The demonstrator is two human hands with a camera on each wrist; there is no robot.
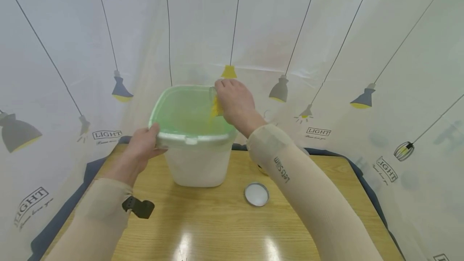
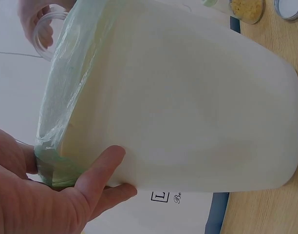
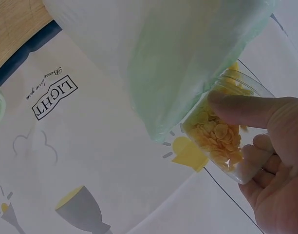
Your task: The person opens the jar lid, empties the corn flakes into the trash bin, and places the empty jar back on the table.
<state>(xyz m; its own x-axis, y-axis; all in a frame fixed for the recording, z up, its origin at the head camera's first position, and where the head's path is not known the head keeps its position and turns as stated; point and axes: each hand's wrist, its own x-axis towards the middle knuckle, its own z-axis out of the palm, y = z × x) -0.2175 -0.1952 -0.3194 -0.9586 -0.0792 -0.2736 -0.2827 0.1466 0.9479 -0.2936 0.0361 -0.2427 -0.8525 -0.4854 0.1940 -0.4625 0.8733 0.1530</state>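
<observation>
A white bin lined with a green plastic bag stands on the table, its rim held by my left hand. In the left wrist view the thumb and fingers lie against the bin's side just below the bag's folded edge. My right hand grips a clear jar, tipped over the bin's far right rim. Yellow-orange flakes, like corn flakes, fill part of the jar. Some flakes drop from its mouth into the bag in the head view.
A round silver-rimmed lid lies on the wooden table, right of the bin. Beyond it is another jar with yellow contents, mostly behind my right forearm in the head view. A lamp-printed cloth surrounds the table.
</observation>
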